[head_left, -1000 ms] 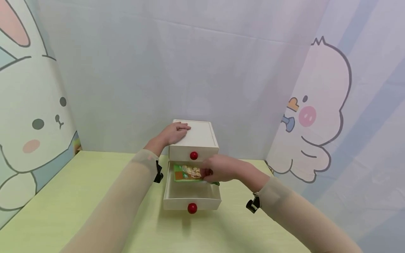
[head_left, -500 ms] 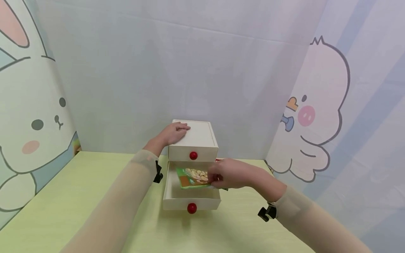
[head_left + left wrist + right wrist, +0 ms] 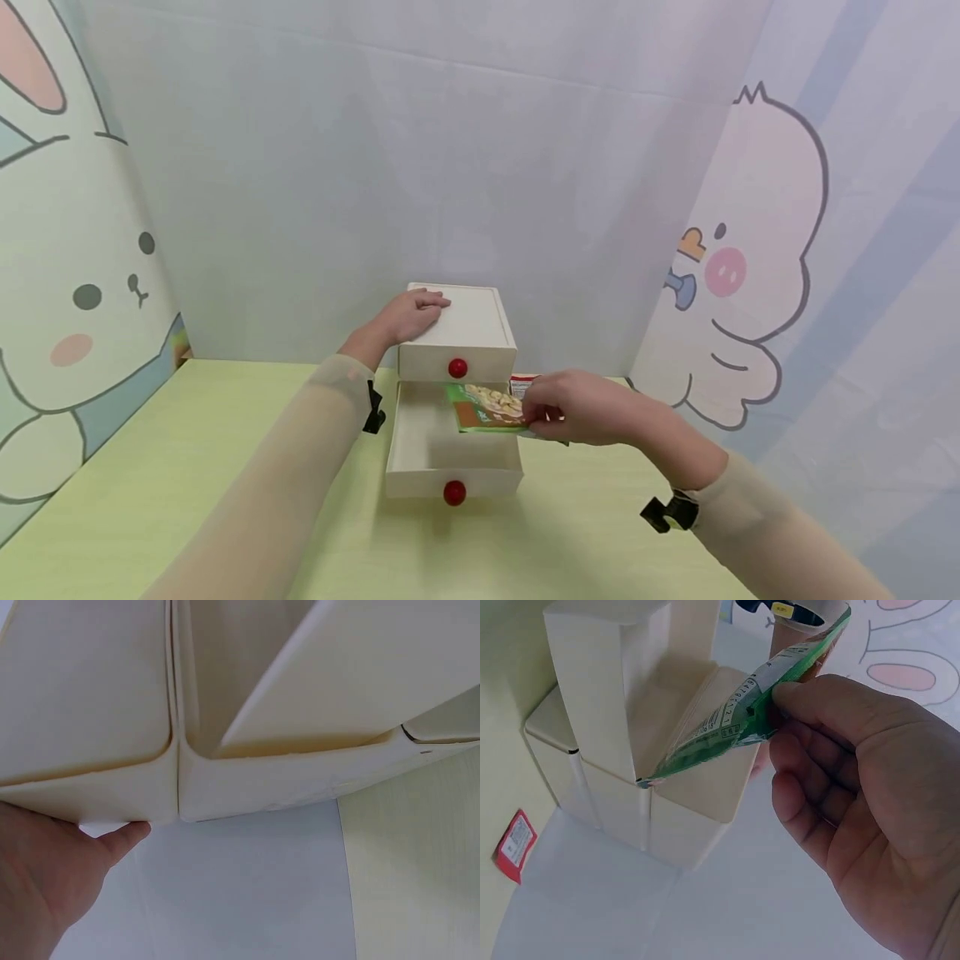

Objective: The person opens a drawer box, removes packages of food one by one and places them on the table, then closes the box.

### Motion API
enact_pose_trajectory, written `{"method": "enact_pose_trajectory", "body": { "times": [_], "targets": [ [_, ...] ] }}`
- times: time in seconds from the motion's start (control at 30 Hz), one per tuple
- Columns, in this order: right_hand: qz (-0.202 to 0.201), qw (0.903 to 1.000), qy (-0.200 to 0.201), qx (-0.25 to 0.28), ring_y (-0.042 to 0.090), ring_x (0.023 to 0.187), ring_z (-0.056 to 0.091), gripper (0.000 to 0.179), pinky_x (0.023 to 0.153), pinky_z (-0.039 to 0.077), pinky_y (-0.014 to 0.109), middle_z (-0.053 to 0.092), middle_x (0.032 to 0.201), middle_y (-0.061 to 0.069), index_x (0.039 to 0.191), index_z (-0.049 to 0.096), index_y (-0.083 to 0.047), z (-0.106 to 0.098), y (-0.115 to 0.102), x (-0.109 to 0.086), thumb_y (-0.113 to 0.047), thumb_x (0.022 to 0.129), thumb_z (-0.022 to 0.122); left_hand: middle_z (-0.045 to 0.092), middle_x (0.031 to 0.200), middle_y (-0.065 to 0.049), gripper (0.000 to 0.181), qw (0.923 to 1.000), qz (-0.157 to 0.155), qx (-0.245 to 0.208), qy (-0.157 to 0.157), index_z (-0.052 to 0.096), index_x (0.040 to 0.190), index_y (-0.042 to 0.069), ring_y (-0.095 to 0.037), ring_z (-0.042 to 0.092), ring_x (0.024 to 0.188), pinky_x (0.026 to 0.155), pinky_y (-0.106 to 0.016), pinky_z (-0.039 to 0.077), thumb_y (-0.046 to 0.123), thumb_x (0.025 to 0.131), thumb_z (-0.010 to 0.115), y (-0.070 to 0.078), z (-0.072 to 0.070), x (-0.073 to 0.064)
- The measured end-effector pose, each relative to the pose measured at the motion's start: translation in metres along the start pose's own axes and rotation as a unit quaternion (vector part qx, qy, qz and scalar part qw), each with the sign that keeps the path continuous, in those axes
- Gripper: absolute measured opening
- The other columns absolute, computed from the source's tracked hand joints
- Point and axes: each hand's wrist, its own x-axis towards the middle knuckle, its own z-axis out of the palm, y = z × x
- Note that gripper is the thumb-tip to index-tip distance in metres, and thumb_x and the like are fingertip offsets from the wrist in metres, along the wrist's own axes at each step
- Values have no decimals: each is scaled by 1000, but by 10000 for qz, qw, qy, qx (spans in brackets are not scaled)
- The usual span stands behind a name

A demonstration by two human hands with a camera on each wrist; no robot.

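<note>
A white drawer cabinet stands on the table, and its lower drawer is pulled out. My left hand rests on the cabinet's top at the left with extended fingers; the left wrist view shows its thumb along the side edge. My right hand pinches a green and brown snack packet by its right end. The packet hangs tilted above the right side of the open drawer. Its printed back and the thumb and index finger on its edge appear in the right wrist view.
A red and white packet lies on the table to the right of the cabinet, partly hidden by my right hand in the head view. Red knobs stick out from the drawer fronts. A printed curtain hangs behind the table.
My right hand has moved right, carrying the snack packet from inside the lower drawer to above its right side. The red and white packet has come into view. My left hand stays put.
</note>
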Motion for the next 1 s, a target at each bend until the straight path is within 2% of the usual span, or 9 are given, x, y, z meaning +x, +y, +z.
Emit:
{"method": "enact_pose_trajectory", "body": {
  "times": [0.47, 0.7, 1.0],
  "targets": [
    [831, 9961, 119, 263, 1, 75, 53, 15, 65, 50, 23, 61, 85, -16, 93, 74, -24, 11, 43, -32, -12, 99, 81, 47, 174, -8, 48, 10000, -15, -5, -12, 65, 155, 13, -36, 27, 169, 138, -57, 23, 29, 113, 46, 0, 0, 1],
    [1445, 9880, 32, 550, 5, 74, 56, 14, 66, 52, 25, 63, 84, -12, 95, 73, -24, 17, 76, -41, -13, 101, 79, 46, 175, -7, 49, 10000, -63, 56, -26, 65, 155, 15, -35, 26, 170, 139, -56, 21, 30, 113, 45, -1, 0, 0],
    [1649, 9842, 238, 599, 6, 74, 57, 12, 66, 53, 25, 67, 86, -10, 96, 75, -20, 25, 109, -53, -10, 100, 79, 46, 175, -7, 48, 10000, -73, 20, -2, 65, 154, 14, -35, 25, 170, 139, -56, 20, 29, 113, 46, -1, -1, 1]
  ]
}}
